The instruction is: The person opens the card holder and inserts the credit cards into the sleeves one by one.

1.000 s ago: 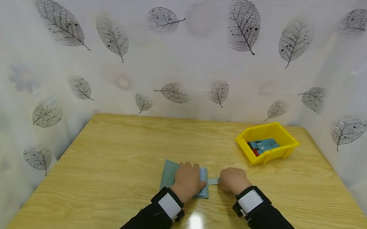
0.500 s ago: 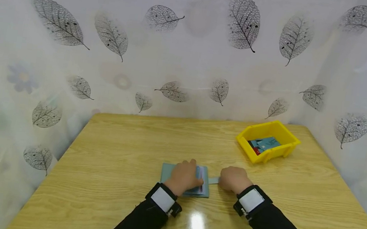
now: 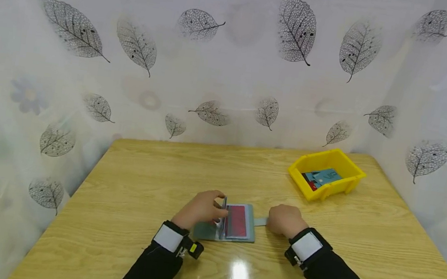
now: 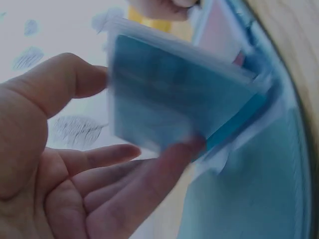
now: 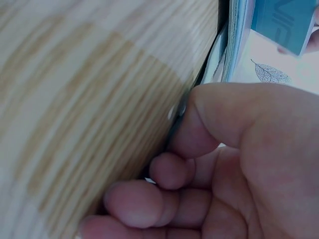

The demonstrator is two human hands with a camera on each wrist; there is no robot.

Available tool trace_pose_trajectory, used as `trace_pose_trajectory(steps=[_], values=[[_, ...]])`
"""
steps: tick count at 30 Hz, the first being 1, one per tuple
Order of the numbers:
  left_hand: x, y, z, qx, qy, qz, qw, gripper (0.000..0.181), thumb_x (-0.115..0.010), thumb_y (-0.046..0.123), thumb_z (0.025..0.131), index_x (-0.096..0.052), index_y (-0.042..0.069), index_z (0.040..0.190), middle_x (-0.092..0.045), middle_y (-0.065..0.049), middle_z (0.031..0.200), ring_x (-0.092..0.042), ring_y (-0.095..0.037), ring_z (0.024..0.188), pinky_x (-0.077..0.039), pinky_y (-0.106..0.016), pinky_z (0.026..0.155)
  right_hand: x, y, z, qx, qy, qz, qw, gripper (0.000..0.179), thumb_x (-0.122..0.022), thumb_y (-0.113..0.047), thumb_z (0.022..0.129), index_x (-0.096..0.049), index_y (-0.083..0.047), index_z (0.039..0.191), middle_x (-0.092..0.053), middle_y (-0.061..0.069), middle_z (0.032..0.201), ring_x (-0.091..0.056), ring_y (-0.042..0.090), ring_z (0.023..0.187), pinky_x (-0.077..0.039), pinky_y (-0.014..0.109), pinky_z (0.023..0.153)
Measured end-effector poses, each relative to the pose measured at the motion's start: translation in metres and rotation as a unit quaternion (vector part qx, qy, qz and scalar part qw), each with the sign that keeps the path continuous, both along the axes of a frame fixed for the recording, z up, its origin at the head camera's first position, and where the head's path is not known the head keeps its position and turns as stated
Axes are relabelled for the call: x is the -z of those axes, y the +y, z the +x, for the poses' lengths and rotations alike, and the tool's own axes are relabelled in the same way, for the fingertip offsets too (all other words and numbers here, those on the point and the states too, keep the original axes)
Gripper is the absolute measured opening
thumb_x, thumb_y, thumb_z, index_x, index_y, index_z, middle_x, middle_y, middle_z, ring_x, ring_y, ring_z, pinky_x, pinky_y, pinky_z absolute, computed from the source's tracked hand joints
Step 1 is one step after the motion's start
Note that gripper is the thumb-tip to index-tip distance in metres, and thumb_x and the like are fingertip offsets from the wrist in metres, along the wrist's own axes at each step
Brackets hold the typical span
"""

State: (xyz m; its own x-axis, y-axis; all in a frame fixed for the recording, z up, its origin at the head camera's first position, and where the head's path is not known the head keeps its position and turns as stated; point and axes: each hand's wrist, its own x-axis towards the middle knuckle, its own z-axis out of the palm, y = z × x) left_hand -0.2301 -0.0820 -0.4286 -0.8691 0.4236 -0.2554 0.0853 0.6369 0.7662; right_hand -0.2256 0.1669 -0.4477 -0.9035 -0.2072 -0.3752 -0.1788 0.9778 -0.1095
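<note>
A pale green card holder point(image 3: 204, 232) lies opened flat on the table in the head view. One clear card sleeve point(image 4: 169, 89) with a teal card inside stands nearly upright from it. My left hand point(image 3: 200, 209) holds this sleeve at its free edge, thumb on one side and fingers on the other. On the right half, a red card point(image 3: 237, 220) shows in the sleeve below. Beside the holder, my right hand point(image 3: 284, 220) pinches the short strap point(image 3: 260, 221) at its right edge, knuckles up. In the right wrist view its curled fingers point(image 5: 134, 201) rest against the wood.
A yellow bin point(image 3: 345, 187) with several cards point(image 3: 327, 175) inside stands at the back right of the wooden table point(image 3: 151, 182). Behind the table hangs a white curtain point(image 3: 240, 67) with a leaf print.
My left hand has moved left off the holder's middle, lifting a sleeve upright and uncovering the red card. My right hand has stayed on the strap.
</note>
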Motion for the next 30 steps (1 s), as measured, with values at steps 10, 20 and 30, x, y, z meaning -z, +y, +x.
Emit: trace_pose_trajectory(steps=[10, 20, 30], values=[[0.004, -0.026, -0.005, -0.017, 0.031, -0.082, 0.9960, 0.013, -0.071, 0.006, 0.087, -0.064, 0.002, 0.077, -0.063, -0.004, 0.063, -0.061, -0.015, 0.055, -0.047, -0.027, 0.053, -0.003, 0.004, -0.001, 0.005, -0.005, -0.002, 1.0000, 0.020, -0.059, -0.014, 0.089, -0.061, -0.006, 0.071, -0.052, 0.006, 0.066, -0.049, 0.020, 0.057, -0.036, 0.030, 0.053], [0.016, -0.022, 0.003, -0.054, 0.105, -0.207, 0.9713, 0.040, -0.083, 0.029, 0.077, -0.060, 0.007, 0.052, -0.050, 0.002, 0.041, -0.051, -0.011, 0.040, -0.035, -0.024, 0.044, -0.003, 0.002, -0.002, -0.004, -0.006, -0.006, 1.0000, 0.019, -0.059, -0.014, 0.090, -0.063, -0.005, 0.075, -0.053, 0.008, 0.069, -0.050, 0.021, 0.060, -0.038, 0.032, 0.056], [0.003, 0.017, -0.006, -0.014, 0.236, -0.278, 0.9311, 0.029, -0.084, 0.023, 0.074, -0.059, 0.010, 0.068, -0.055, 0.000, 0.061, -0.048, -0.013, 0.052, -0.041, -0.030, 0.045, -0.003, 0.004, -0.006, -0.008, -0.012, -0.007, 0.9999, 0.018, -0.060, -0.014, 0.089, -0.063, -0.004, 0.074, -0.053, 0.008, 0.068, -0.049, 0.022, 0.060, -0.036, 0.031, 0.055]])
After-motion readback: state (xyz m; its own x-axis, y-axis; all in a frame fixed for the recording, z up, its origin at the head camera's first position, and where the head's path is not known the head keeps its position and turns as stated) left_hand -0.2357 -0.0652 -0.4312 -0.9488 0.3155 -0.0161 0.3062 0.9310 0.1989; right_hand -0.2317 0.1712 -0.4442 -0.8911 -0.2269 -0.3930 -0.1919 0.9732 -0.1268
